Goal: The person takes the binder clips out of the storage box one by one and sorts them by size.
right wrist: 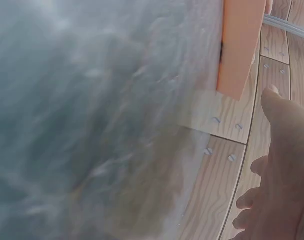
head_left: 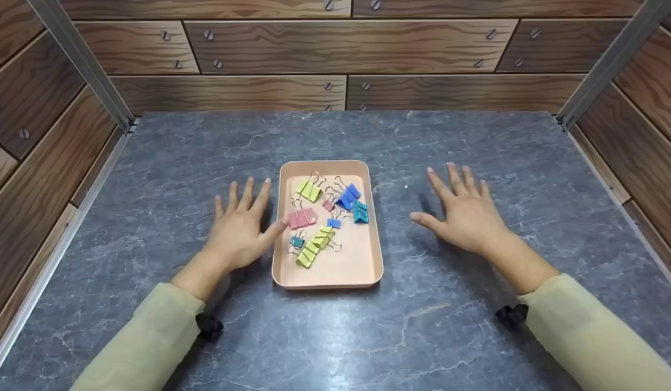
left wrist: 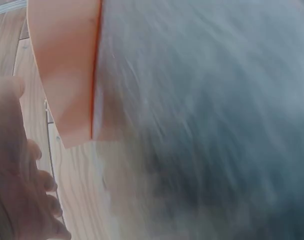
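A shallow peach-coloured tray (head_left: 354, 258) lies on the table, holding several binder clips. Its upper part has a yellow clip (head_left: 309, 190), a large blue clip (head_left: 347, 196) and a teal clip (head_left: 360, 212). A large pink clip (head_left: 301, 218) lies at the left wall, and two yellow clips (head_left: 308, 254) lie together lower down, beside a small teal clip (head_left: 297, 241). My left hand (head_left: 235, 233) is spread left of the tray, its thumb tip overlapping the tray's left rim. Fingers spread and holding nothing, my right hand (head_left: 468, 217) is apart from the tray on its right.
The dark grey marbled table (head_left: 449, 336) extends around the tray. Wood-patterned panels (head_left: 346, 46) enclose the back and both sides, with metal posts at the back corners. Black wrist straps (head_left: 209, 327) show at both sleeves. In each wrist view the tray's outer wall (left wrist: 64, 65) appears.
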{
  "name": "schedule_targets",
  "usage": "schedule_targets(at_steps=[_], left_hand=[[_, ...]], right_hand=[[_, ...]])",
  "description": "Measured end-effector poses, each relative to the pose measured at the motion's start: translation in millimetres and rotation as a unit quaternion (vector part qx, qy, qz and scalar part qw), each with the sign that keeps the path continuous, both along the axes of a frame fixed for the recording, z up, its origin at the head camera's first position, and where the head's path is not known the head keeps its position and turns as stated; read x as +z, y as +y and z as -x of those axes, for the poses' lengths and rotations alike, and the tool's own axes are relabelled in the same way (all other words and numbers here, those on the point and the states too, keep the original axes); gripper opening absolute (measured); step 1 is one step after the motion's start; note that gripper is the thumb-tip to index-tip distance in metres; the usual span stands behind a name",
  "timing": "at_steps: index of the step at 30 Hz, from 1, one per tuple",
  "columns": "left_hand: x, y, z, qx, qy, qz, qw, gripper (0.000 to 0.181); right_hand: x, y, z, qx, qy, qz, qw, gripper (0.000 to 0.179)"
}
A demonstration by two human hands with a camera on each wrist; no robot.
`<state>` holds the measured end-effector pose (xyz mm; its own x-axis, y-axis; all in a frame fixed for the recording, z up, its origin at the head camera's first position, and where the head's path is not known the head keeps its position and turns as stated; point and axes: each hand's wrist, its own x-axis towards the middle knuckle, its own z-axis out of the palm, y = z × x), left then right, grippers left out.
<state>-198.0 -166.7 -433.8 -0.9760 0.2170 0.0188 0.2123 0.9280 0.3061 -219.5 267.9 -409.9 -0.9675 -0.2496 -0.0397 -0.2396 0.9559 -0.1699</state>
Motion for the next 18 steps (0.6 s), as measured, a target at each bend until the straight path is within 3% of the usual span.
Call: schedule_targets(at_steps=[9, 14, 18], left_hand=[[-0.4, 7.7, 3.7, -0.020, 0.000, -0.106, 0.9941, 0.089], [-5.0, 8.5, 3.7, -0.040, -0.005, -0.186, 0.9818, 0.083], [-9.0, 8.8, 3.9, -0.050, -0.011, -0.250, 0.9668, 0.082]], right_hand=[[17.5, -24, 8.3, 0.027, 0.016, 0.027, 0.9991, 0.104], [25.2, -40, 13.8, 0.048, 0.024, 0.054, 0.9971, 0.104], [30.0, -51, 17.7, 0.069, 0.038, 0.076, 0.9940, 0.103]])
